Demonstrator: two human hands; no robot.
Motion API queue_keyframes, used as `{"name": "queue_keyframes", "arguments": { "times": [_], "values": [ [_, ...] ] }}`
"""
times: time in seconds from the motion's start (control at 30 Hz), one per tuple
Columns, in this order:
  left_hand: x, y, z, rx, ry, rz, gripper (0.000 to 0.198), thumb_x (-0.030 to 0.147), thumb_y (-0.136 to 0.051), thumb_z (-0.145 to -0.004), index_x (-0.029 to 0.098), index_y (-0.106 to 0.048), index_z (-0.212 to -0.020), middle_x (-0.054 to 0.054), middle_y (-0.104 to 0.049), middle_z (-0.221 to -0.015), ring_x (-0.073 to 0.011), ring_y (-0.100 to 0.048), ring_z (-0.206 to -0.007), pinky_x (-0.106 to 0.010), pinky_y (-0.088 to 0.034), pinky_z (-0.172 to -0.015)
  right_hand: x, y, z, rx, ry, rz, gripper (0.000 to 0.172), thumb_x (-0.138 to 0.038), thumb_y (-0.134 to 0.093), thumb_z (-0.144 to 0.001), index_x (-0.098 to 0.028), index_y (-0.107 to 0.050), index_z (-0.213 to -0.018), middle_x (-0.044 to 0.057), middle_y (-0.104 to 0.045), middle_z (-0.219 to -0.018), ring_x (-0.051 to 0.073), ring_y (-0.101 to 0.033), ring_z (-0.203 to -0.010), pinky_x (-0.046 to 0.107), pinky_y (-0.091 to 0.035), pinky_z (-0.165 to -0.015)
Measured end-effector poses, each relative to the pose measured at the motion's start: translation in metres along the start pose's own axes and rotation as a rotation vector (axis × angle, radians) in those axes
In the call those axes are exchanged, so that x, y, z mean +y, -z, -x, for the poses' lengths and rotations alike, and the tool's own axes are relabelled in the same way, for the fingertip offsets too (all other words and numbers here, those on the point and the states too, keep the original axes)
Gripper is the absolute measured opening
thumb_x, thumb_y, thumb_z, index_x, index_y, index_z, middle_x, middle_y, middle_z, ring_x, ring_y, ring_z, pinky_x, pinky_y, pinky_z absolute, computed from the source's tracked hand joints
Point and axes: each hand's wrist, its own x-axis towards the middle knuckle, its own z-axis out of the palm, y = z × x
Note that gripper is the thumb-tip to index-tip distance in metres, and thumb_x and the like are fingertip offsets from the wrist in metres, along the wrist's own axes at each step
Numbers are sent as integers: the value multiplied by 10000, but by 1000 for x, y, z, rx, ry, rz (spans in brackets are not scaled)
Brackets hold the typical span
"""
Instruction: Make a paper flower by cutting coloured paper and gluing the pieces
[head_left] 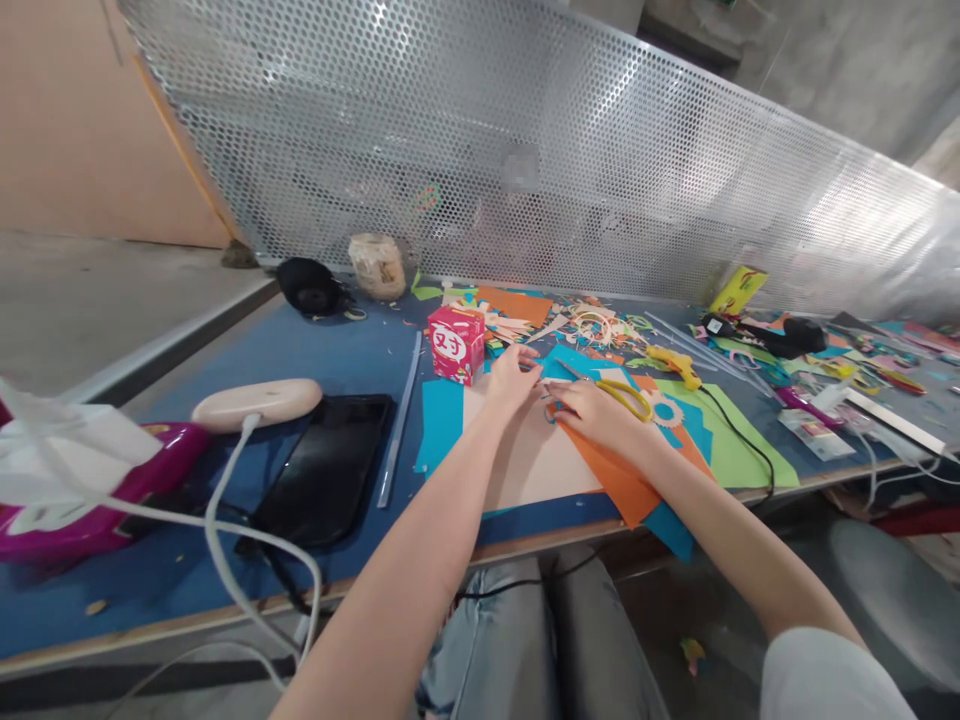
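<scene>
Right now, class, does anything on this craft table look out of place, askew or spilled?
Yes. Paper scraps lie strewn across the far side of the blue table, beyond the left hand. An orange sheet under the right hand lies askew, its corner hanging over the table's front edge.

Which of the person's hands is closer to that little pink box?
Left. The left hand lies just right of the pink box, not touching it. The right hand is farther to the right, over the orange paper beside the yellow-handled scissors.
</scene>
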Motion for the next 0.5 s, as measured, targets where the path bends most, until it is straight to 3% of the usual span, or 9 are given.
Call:
{"name": "queue_keyframes", "arguments": {
  "times": [0.2, 0.37, 0.5],
  "values": [
    [3, 1, 1, 6, 19, -39, 172, 108, -573, -687, 139, -554, -855, -54, -654, -803, -135, -620, -704, -229, -481, -619, -12, -1, -5, -41, -68, 48, 188, -133, -473, -831, -149, -657, -866, 65, -681, -875, 195, -603, -835, 297, -444, -761],
    [4, 2, 1, 11, 13, -69, 179, 101, -578, -681, 140, -555, -854, -46, -658, -776, -131, -623, -691, -226, -480, -628, -23, -6, -1, 33, -80, 89, 255, -106, -412, -848, -123, -636, -969, 91, -671, -946, 198, -577, -922, 296, -441, -822],
    [7, 4, 2, 46, 48, -46, 171, 92, -575, -674, 145, -555, -835, -41, -658, -757, -134, -630, -711, -226, -485, -654, -26, -5, 5, 86, -196, 87, 284, -130, -441, -840, -100, -598, -1075, 114, -655, -1014, 208, -573, -964, 308, -437, -856]
  ]
}}
